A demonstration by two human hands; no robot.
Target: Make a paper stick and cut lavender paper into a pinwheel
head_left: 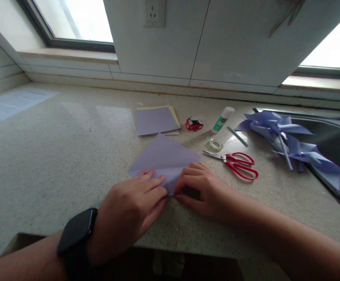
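Two hands work on one sheet of lilac paper (165, 156) lying near the front edge of the speckled countertop (55, 156). The left hand (129, 212), with one black watch (77, 234) on its wrist, lies flat and mostly spread, its fingers pressing down on the near edge of the sheet. The right hand (201, 189) is loosely curled, its fingertips pinching the sheet's near corner where a fold is raised; the two hands meet at that corner, touching or nearly so.

Just beyond the sheet lies one small stack of paper squares (155, 120), a lilac one on top and a yellow edge showing beneath; how many sheets it holds cannot be told. To its right sits one small red box (194, 124), then one glue stick (223, 119) with a white cap, lying on its side. Nearer, to the right of the folded sheet, are one small roll of tape (215, 145) and one pair of red-handled scissors (234, 162), blades shut and pointing left. One thin green stick (238, 136) lies beyond the scissors. Far right, lilac paper pinwheels (287, 144) are heaped at the edge of a dark sink (334, 140); their number is unclear.
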